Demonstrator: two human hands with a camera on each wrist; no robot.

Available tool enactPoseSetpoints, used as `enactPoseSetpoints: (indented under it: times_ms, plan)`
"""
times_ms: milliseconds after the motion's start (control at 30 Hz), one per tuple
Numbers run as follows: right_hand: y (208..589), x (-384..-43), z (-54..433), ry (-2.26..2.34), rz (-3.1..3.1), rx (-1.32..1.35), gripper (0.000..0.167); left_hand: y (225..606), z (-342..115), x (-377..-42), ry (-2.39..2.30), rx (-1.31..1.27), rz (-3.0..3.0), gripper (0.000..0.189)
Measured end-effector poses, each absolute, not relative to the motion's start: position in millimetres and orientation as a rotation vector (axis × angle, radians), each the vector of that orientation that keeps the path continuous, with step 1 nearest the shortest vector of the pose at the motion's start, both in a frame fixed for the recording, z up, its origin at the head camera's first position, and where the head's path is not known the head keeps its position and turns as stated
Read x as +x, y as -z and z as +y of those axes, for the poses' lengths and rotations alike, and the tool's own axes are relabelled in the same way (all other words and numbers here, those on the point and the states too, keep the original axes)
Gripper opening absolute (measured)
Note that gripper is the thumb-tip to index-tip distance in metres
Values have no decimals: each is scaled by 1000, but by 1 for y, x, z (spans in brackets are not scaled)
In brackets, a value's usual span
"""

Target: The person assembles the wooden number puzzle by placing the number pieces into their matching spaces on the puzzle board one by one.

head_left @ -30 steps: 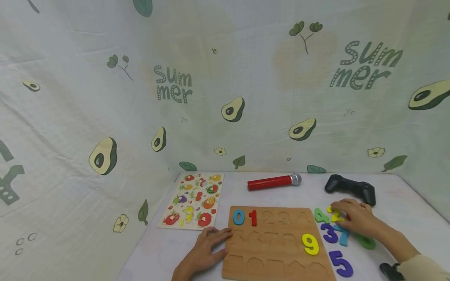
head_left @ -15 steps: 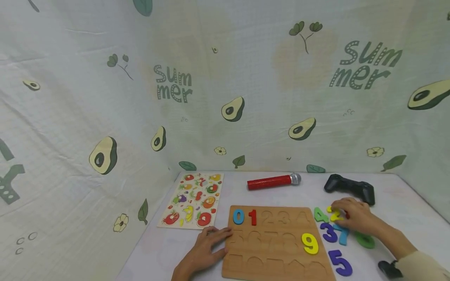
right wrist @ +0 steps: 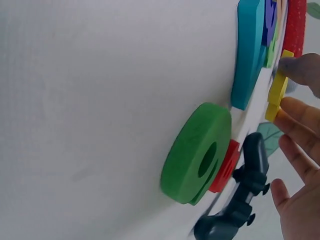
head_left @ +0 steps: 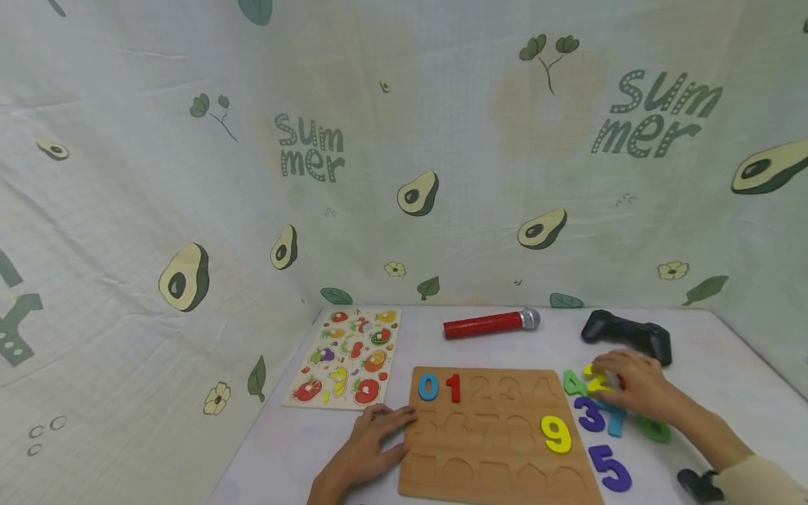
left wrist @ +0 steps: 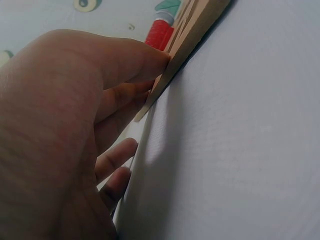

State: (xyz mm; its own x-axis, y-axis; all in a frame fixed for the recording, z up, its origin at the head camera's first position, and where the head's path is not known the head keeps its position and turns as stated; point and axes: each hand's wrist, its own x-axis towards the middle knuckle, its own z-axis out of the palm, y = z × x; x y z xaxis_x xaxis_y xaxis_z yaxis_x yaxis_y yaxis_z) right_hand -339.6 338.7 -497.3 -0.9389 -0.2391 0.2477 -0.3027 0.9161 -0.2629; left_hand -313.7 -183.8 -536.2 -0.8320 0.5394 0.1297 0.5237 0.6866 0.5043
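Observation:
My right hand (head_left: 634, 382) pinches the yellow number 2 (head_left: 595, 379) between thumb and fingers. In the right wrist view, that yellow piece (right wrist: 278, 90) is seen edge-on, off the table. My left hand (head_left: 369, 449) rests at the left edge of the wooden number board (head_left: 480, 484), its fingertips touching it. On the board sit a blue 0 (head_left: 428, 386), a red 1 (head_left: 454, 388) and a yellow 9 (head_left: 556, 434). Right of it lie a green 4 (head_left: 574, 383), purple 3 (head_left: 590, 414), blue 7 (head_left: 615, 421) and purple 5 (head_left: 609, 468).
A green piece with a round hole (right wrist: 200, 155) and a red piece (right wrist: 226, 167) lie near the black game controller (head_left: 627, 335). A red microphone (head_left: 489, 325) and a fruit puzzle board (head_left: 347, 358) lie behind the number board. Another black object (head_left: 697, 484) is by the right sleeve.
My right hand has drawn the yellow 2 slightly left and up, beside the green 4. The left hand stays at the board's edge.

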Motion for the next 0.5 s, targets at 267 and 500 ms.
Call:
enactPoseSetpoints:
  times_ms: [267,500]
  plan:
    - [488,-335,325,-427,-2877,416,40,540,-185,-315,-838,916,2870,49]
    - [480,-331,311,-381,-2846,428,41,538,-185,-316,-843,884,2846,49]
